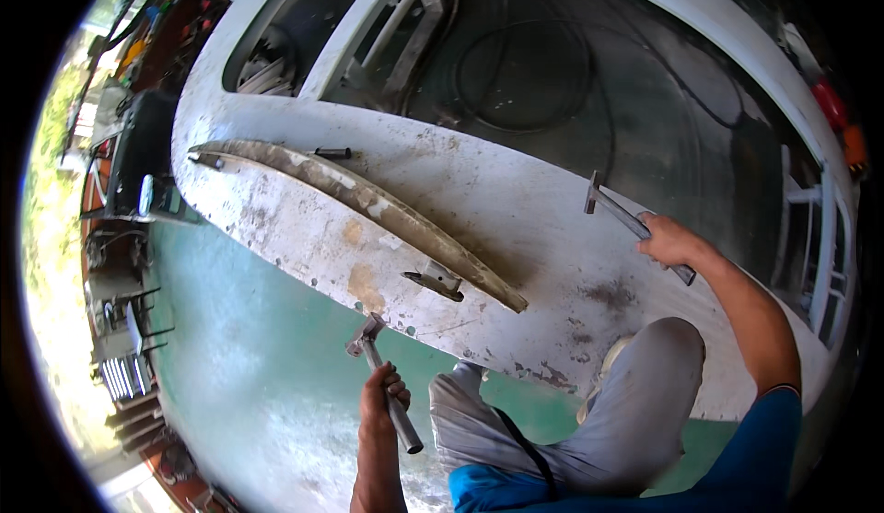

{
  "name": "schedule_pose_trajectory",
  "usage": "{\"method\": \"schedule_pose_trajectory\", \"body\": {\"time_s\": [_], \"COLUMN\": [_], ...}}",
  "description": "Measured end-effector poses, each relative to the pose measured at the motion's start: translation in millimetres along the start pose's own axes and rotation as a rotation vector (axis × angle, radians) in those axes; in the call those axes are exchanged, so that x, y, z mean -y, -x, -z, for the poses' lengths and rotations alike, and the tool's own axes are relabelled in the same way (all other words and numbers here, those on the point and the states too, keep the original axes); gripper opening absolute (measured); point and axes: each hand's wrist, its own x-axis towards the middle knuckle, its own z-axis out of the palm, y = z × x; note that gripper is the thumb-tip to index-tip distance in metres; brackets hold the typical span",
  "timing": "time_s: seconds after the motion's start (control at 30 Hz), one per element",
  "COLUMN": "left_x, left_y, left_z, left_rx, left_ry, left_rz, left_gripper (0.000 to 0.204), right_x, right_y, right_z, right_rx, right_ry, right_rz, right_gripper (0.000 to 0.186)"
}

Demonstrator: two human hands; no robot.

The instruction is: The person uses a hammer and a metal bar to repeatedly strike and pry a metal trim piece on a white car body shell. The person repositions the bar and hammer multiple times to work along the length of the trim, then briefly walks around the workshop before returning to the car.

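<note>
My left hand (pixel 379 391) is closed round the handle of a hammer (pixel 402 424), whose metal head is raised just off the near edge of the white panel. My right hand (pixel 670 240) grips another hammer (pixel 617 211) by its handle, over the panel's right part; its narrow head points away from me. Between them and further left, a long curved metal strip (pixel 405 226), worn and brownish, lies across the worn white panel (pixel 543 237). Beside the strip's near end rests a small metal block-like piece (pixel 435 280). A short dark cylinder (pixel 333 153) lies behind the strip.
The panel belongs to a large white frame (pixel 354 29) with wide openings; a dark cable (pixel 460 80) loops on the floor beyond. My bent knee (pixel 668 347) is against the panel's near side. Green floor (pixel 221 329) spreads left, with a chair (pixel 161 198) and cluttered shelving (pixel 157 43) beyond.
</note>
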Motion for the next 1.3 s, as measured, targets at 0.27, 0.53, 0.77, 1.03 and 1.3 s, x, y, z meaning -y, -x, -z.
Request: {"method": "schedule_pose_trajectory", "body": {"time_s": [0.27, 0.53, 0.77, 1.03, 1.3], "left_x": [81.8, 54.5, -60.2, -161.4, -152.5], "left_y": [138.0, 203.4, 184.1, 71.9, 74.3], "left_z": [-37.4, -62.4, -93.3, -116.9, -169.7], "left_rx": [-0.134, -0.322, -0.495, -0.348, -0.217], "left_ry": [0.188, -0.010, -0.392, -0.410, -0.049], "left_rz": [-0.299, -0.484, -0.509, -0.340, -0.128], "left_gripper": [0.015, 0.012, 0.021, 0.017, 0.015], "right_x": [6.2, 18.7, 30.8, 96.8, 131.4], "right_y": [-54.1, -55.1, -59.3, -61.6, -59.0], "right_z": [47.1, 45.7, 65.4, 59.0, 41.3], "right_rx": [0.228, 0.263, 0.303, 0.388, 0.270], "right_ry": [0.564, 0.833, 0.844, 0.621, 0.525], "right_rz": [0.187, 0.333, 0.270, -0.061, -0.231], "right_gripper": [0.043, 0.060, 0.048, 0.034, 0.035]}}
